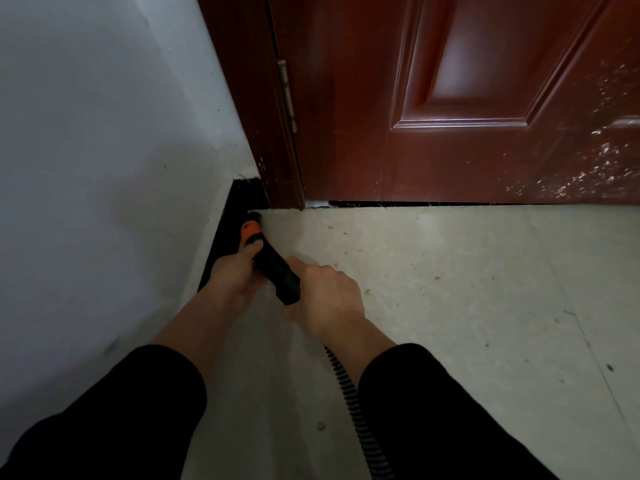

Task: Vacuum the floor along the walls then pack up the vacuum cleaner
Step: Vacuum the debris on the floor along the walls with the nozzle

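A black vacuum nozzle [273,268] with an orange collar [250,232] points into the corner where the white wall [104,168] meets the door frame. Its tip touches the floor beside the black skirting [225,223]. My left hand [232,271] grips the nozzle near the orange collar, thumb on top. My right hand [325,299] grips the rear end of the nozzle. A black ribbed hose [356,407] runs from under my right wrist toward the lower edge of the view. The vacuum's body is out of view.
A red-brown door [467,116] stands shut ahead, its frame [273,133] at the left with a hinge, a dark gap beneath it. The pale tiled floor [467,289] carries specks of dirt and a small pebble [321,426].
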`<state>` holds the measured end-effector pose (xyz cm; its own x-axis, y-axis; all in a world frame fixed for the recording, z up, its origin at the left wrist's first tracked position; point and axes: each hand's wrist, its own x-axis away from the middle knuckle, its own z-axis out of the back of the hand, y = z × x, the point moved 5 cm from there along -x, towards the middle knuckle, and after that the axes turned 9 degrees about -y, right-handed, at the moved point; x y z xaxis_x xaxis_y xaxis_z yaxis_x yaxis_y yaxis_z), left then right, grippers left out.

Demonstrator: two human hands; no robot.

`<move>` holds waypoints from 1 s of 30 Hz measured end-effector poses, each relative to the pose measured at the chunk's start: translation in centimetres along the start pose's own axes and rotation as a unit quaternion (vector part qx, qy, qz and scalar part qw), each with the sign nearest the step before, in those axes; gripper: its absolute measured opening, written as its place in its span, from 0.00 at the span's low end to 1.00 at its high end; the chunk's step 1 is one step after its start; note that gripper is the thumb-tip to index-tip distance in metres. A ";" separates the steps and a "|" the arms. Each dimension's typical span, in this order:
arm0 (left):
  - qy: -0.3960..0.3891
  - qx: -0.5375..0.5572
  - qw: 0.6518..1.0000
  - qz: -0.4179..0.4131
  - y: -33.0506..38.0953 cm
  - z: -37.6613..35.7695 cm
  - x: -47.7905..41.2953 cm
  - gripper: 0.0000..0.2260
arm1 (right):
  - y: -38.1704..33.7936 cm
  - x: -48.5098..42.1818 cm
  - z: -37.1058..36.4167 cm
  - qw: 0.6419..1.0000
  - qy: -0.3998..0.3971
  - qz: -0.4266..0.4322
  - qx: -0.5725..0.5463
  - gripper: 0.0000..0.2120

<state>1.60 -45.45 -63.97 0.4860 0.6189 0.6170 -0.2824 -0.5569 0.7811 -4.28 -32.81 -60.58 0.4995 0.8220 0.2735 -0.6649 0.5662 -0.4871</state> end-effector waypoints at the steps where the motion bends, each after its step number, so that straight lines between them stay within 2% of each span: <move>1: -0.002 0.000 1.000 0.001 0.0 -0.3 0.1 0.19 | 0.1 0.1 0.1 1.000 0.003 -0.002 0.002 0.25; 8: -0.037 0.007 0.999 0.021 -0.5 -3.5 0.8 0.19 | 1.7 1.5 2.2 0.999 0.017 -0.021 0.025 0.23; 18: -0.078 0.073 0.993 0.040 -2.1 -5.9 1.8 0.19 | 3.1 3.9 5.1 0.997 -0.020 -0.032 0.062 0.22; 23: -0.080 0.081 0.992 0.049 -2.9 -6.0 3.3 0.19 | 3.1 5.4 5.8 0.996 -0.041 -0.027 0.068 0.21; 30: -0.070 0.074 0.993 0.056 -3.4 -4.0 4.9 0.20 | 1.7 6.5 5.4 0.995 -0.063 -0.004 0.078 0.25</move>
<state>1.63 -38.31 -63.18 0.5716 0.4707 0.6721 -0.2219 -0.6999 0.6789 -5.16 -26.19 -55.16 0.4384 0.8131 0.3829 -0.7443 0.5673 -0.3525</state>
